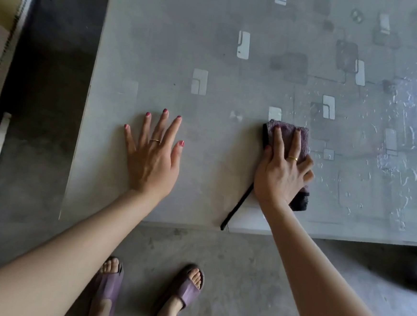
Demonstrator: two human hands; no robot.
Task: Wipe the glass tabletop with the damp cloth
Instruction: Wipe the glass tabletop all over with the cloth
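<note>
Pressing our right hand (282, 172) on the folded purple cloth (290, 135) | left hand (152, 157) splayed flat on glass tabletop (187, 31) | droplets right.

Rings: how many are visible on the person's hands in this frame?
2. One ring is on a finger of the left hand, flat on the glass tabletop; another ring is on the right hand, pressing the cloth. Hidden fingers could hold more.

The glass tabletop (212, 33) lies bare beyond the cloth (289, 136); only the flat left hand (152, 156) blocks the near left part.
</note>
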